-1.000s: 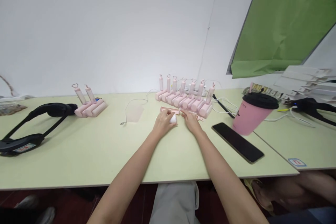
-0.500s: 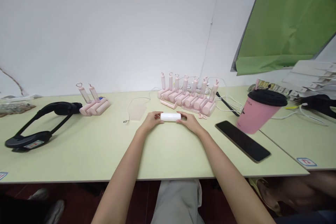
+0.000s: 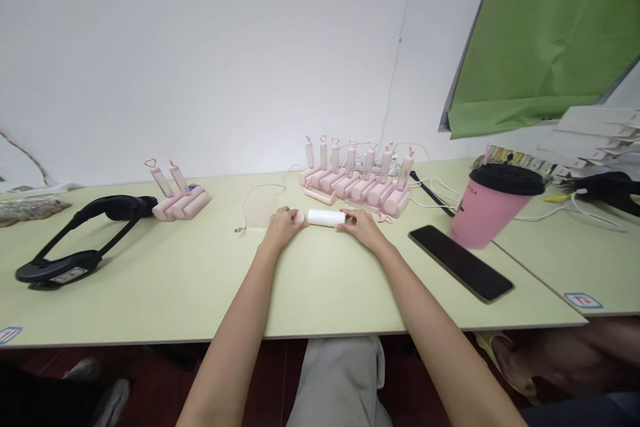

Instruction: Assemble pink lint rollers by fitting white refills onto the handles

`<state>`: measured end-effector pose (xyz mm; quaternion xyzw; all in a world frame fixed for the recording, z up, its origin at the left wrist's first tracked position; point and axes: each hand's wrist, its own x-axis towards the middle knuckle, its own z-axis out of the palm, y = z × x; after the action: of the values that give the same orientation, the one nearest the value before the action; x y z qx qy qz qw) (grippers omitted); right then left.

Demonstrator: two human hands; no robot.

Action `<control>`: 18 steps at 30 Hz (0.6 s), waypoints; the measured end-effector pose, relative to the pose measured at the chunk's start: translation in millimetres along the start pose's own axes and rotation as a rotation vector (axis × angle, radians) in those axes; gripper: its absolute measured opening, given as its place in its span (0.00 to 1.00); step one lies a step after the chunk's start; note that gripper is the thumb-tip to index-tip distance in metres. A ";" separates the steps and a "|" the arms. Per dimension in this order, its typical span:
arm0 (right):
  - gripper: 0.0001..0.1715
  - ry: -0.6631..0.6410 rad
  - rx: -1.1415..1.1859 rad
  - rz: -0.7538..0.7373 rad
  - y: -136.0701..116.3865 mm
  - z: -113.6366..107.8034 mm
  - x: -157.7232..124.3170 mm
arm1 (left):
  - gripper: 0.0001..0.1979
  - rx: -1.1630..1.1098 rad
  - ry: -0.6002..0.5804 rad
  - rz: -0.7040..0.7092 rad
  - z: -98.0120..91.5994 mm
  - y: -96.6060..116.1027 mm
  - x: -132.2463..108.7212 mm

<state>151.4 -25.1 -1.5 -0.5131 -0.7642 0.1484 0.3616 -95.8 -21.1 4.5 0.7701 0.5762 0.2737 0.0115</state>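
Over the middle of the table, a smooth white roll (image 3: 326,217) lies level across the space between my hands. My right hand (image 3: 361,225) is closed around its right end. Between the fingers of my left hand (image 3: 283,225) is a small round pink cap (image 3: 299,217), just apart from the roll's left end. Behind the hands stands a row of pink rollers (image 3: 367,190) with upright clear handles and loop tips. A loose pink handle frame (image 3: 320,195) and a small pink piece (image 3: 384,217) lie close by.
Two similar pink rollers (image 3: 183,203) and a black headset (image 3: 83,267) are at the left. To the right are a phone (image 3: 460,261), a pink lidded cup (image 3: 493,210) and white cables (image 3: 437,190). A USB plug (image 3: 240,230) lies left of my hands.
My left hand has moved slightly left, off the white roll's end, and the pink cap now shows in its fingers. A gap has opened there. My right hand keeps its hold.
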 end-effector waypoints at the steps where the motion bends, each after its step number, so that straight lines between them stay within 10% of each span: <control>1: 0.32 0.000 -0.017 -0.002 0.3 0.1 0.0 | 0.29 0.060 0.046 0.001 -1.1 2.1 -1.1; 5: 0.34 0.001 -0.080 -0.045 0.1 0.5 -0.2 | 0.44 0.099 0.142 0.172 0.9 18.5 -2.1; 11: 0.27 0.003 -0.125 -0.045 -3.6 -0.7 0.1 | 0.19 0.027 0.062 0.361 14.5 34.3 2.9; 18: 0.24 0.060 -0.174 0.064 -10.0 -4.7 -1.2 | 0.19 0.098 0.094 0.296 14.3 33.2 2.7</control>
<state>148.2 -31.1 7.3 -0.5709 -0.7462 0.0776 0.3337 -59.7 -25.5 4.5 0.8324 0.4691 0.2796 -0.0936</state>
